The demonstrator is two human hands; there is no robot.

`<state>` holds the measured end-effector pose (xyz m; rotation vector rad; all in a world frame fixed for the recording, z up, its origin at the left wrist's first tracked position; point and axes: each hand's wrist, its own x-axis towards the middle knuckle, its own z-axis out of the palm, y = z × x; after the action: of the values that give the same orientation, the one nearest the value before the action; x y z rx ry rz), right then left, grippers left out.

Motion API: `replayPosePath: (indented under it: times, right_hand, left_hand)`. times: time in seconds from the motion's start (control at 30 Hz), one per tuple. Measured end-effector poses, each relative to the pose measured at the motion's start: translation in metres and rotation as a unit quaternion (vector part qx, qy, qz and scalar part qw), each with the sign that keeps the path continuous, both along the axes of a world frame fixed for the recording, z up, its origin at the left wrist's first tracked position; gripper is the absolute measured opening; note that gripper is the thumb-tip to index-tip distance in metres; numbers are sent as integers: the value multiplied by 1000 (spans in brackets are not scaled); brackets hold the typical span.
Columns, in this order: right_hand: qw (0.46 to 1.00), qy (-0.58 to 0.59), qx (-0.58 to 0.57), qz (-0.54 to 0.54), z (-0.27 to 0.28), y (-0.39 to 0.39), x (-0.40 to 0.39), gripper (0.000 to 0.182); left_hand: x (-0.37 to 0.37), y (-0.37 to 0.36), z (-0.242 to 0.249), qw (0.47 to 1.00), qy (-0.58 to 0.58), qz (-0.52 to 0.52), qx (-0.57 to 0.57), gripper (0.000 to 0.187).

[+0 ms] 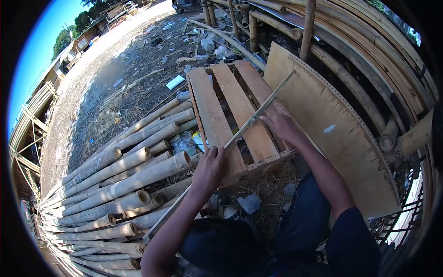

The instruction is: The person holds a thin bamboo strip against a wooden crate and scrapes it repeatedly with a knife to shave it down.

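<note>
A long, thin bamboo strip (239,133) runs slantwise from beside my left forearm up across a slatted wooden crate (222,83). My left hand (210,165) is closed around the strip at the crate's near left corner. Farther up, over the middle slats, my right hand (279,125) has its fingers closed at the strip. A small thin point shows by those fingertips; I cannot tell whether it is a tool. The strip's far end overlaps a plywood sheet (330,124) leaning to the right of the crate.
Many cut bamboo poles (134,182) lie stacked on the left, their ends towards me. More poles and long boards (355,37) rest on a rack at the right. Litter and a white piece (175,82) lie on the dirt ground beyond. My bent knee (302,207) is beside the crate.
</note>
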<state>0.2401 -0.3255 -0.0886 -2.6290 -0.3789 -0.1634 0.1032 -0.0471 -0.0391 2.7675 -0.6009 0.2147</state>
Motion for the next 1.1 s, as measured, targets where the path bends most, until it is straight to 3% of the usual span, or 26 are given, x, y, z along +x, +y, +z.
replayPosePath:
  times: [0.13,0.33,0.83,0.9,1.0,1.1]
  right_hand:
    - [992,116,23,38,11,12,-17,68]
    - [996,56,48,58,14,27,-8,70]
    - [997,-17,-77,16,14,12,11,69]
    - [975,67,-126,-171,14,-15,29,68]
    - [982,16,-64,-178,-1,-47,35,68]
    - [991,10,-13,-134,-10,-18,30,69]
  left_hand:
    - [-1,-1,-1,1000,-10,-7,26,40]
    - [5,-4,0,995,-46,-23,87,44]
    - [4,-11,-5,992,-63,-7,110,42]
    - [-1,-8,-5,992,-64,-8,105,43]
    - [1,-2,-2,992,-76,-9,99,44]
    - [2,-8,-1,991,-77,-9,106,45]
